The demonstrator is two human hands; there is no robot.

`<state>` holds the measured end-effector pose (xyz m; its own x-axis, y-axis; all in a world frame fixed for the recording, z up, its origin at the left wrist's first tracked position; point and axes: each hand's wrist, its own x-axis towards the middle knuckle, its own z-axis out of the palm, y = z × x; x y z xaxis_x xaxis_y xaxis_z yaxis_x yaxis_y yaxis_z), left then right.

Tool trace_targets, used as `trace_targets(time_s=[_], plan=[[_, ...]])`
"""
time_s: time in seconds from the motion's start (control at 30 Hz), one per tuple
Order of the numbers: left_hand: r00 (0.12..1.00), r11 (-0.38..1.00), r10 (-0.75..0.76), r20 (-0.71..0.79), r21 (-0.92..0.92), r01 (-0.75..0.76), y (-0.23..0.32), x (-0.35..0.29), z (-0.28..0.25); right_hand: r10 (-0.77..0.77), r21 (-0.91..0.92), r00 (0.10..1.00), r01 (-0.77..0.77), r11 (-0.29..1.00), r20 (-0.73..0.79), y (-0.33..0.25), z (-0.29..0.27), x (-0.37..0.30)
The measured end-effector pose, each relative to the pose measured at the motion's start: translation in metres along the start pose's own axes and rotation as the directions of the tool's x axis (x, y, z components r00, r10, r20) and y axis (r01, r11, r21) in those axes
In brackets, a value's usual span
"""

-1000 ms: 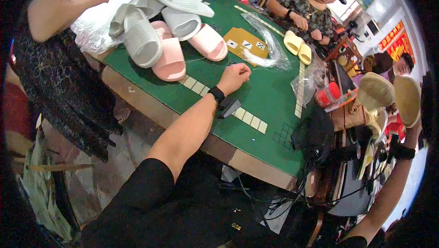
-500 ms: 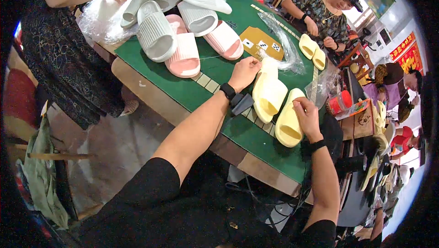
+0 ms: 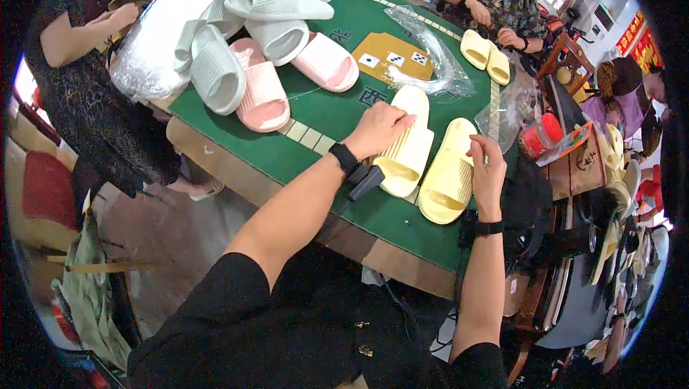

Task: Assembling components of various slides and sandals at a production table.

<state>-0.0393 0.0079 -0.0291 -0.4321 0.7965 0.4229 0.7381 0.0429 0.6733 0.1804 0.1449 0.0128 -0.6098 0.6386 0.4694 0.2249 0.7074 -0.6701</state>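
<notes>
Two yellow ridged slide slippers lie side by side on the green table in front of me. My left hand (image 3: 384,129) is at the left yellow slipper (image 3: 407,163), with its bent fingers closed on the inner edge near the heel and strap. Just right of the right yellow slipper (image 3: 446,181), my right hand (image 3: 489,166) is raised with loosely bent fingers and nothing visible in them. Its fingertips are close to the slipper's edge; whether they touch it I cannot tell. Both wrists carry black bands.
Grey slippers (image 3: 217,77) and pink slippers (image 3: 263,98) are heaped at the left beside clear plastic wrap (image 3: 158,37). Another yellow pair (image 3: 475,49) lies near a co-worker (image 3: 495,1) across the green table (image 3: 344,191). A red-lidded jar (image 3: 542,134) stands at the right.
My right hand has come off the right slipper to its right side. My left hand has moved from above the heel down onto the left slipper's edge. The view has shifted slightly.
</notes>
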Motion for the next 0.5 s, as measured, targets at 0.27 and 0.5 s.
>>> trace_targets(time_s=[0.27, 0.5], plan=[[0.994, 0.994, 0.101, 0.052, -0.038, -0.099, 0.021, -0.009, 0.008, -0.368, -0.292, 0.917, 0.398, 0.870, 0.154, -0.018, 0.001, -0.014], [0.996, 0.981, 0.085, 0.011, -0.174, -0.082, 0.030, -0.013, 0.005, -0.236, -0.179, 0.906, 0.312, 0.933, 0.352, -0.022, 0.006, -0.022]])
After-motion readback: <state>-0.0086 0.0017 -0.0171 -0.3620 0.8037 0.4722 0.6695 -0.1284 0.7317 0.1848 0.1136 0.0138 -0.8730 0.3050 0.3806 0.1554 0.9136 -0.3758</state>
